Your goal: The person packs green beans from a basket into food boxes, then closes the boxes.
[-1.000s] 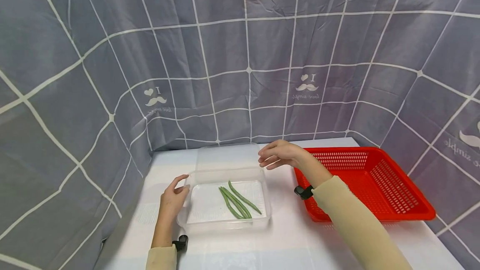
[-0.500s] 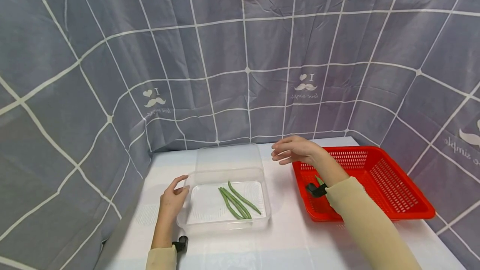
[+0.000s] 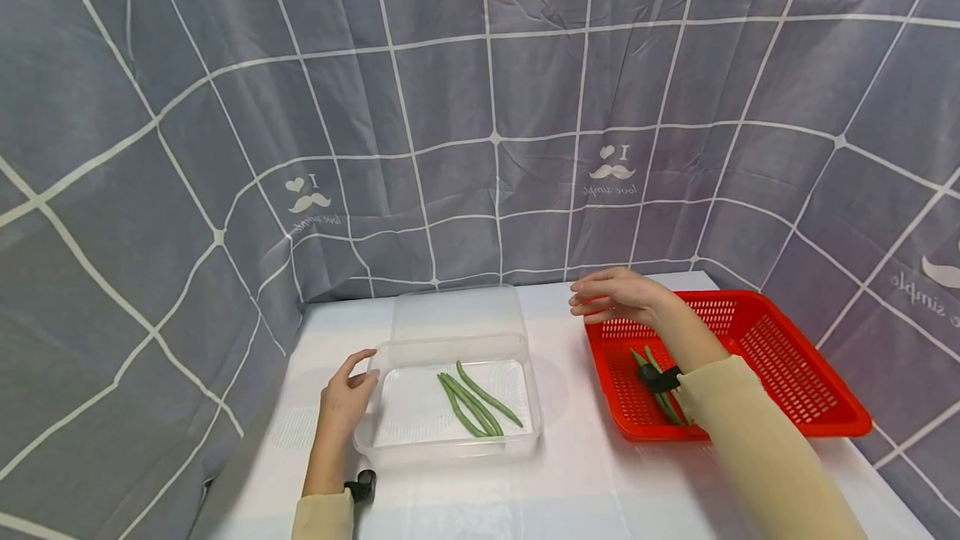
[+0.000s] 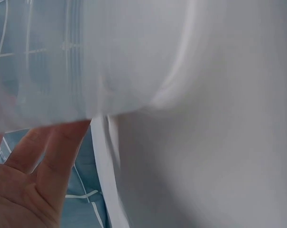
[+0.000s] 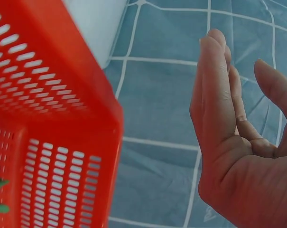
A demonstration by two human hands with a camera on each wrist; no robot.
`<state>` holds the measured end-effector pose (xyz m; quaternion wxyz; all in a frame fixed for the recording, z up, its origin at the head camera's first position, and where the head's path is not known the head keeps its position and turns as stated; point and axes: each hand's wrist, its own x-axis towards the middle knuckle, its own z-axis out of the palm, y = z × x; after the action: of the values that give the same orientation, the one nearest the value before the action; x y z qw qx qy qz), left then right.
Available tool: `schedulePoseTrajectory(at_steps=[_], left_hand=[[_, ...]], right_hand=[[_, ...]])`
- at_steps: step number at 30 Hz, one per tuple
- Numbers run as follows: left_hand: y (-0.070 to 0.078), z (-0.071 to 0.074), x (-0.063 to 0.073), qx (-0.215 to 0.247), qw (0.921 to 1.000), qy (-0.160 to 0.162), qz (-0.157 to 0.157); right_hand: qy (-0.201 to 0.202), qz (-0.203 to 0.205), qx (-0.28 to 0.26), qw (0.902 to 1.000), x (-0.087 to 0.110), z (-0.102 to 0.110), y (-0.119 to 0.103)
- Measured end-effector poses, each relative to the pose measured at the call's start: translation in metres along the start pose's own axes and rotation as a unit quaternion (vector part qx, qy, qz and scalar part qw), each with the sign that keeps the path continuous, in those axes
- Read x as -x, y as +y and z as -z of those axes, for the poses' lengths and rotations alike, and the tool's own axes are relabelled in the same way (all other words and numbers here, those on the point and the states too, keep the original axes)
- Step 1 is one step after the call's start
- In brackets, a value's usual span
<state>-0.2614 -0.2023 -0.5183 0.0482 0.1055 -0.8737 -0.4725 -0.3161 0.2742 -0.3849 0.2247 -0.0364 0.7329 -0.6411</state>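
Before grey curtain (image 3: 450,98), looks partway: with green beans (image 3: 477,404) in clear box (image 3: 450,350) beside loosely parted, empty left grip (image 3: 345,398), other beans (image 3: 667,408) remaining in red basket (image 3: 787,390) near straight-fingered, empty right grip (image 3: 618,294).

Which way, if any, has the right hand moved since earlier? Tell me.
Yes: in the head view, the right hand moved rightward, away from the clear container.

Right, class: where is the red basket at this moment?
In the head view, the red basket stands on the right side of the white table, to the right of the clear container, partly hidden by the right sleeve.
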Motion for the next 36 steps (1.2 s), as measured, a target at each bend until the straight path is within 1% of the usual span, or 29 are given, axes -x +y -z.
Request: schedulePoseTrajectory(at_steps=[7,14,19,26,31,36], left_hand=[[-0.003,0.001,0.0,-0.005,1.0,-0.007,-0.001],[0.0,0.001,0.0,-0.013,0.9998,-0.011,-0.006],[0.0,0.003,0.0,-0.015,0.9998,-0.015,-0.005],[-0.001,0.004,-0.001,-0.013,0.9998,-0.014,-0.002],[-0.001,0.004,-0.001,-0.012,0.9998,-0.014,-0.001],[-0.001,0.004,-0.001,-0.011,0.9998,-0.014,-0.001]], right_hand=[[0.01,-0.005,-0.004,0.9999,0.011,0.013,0.005],[0.017,-0.02,-0.005,0.9996,0.019,0.033,0.015],[0.027,-0.028,-0.005,0.9992,0.022,0.05,0.028],[0.046,-0.055,0.0,0.9974,0.027,0.074,0.046],[0.053,-0.075,0.032,0.9952,0.03,0.087,0.054],[0.061,-0.098,0.067,0.991,0.034,0.094,0.059]])
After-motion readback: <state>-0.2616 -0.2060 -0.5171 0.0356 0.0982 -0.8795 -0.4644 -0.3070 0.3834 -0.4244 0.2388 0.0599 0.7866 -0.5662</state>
